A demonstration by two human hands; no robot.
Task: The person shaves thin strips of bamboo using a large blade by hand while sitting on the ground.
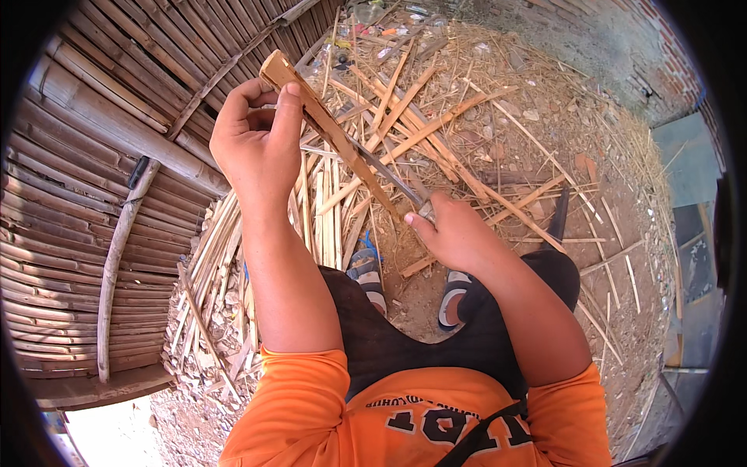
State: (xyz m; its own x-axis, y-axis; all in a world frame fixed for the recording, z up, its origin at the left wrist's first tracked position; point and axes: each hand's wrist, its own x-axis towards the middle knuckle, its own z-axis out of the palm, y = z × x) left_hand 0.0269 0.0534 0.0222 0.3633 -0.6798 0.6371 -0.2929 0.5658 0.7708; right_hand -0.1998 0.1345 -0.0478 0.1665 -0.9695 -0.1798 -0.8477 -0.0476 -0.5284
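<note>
My left hand (pixel 264 136) is closed on the upper end of a long wooden strip (pixel 338 138), thumb on one side and bent fingers on the other. The strip slants down to the right toward my right hand (pixel 459 229), whose thumb lies at its lower end. That hand is wrapped round a knife, its handle mostly hidden by my fingers. The grey knife blade (pixel 394 179) runs up and left along the strip's right side. Whether the blade touches the strip I cannot tell.
Loose split strips (pixel 436 128) lie crossed on the straw-strewn dirt ahead. A pile of thin slats (pixel 323 210) lies left of my sandalled feet. A bamboo slat wall (pixel 62 226) stands at the left, a brick wall (pixel 622 54) at the far right.
</note>
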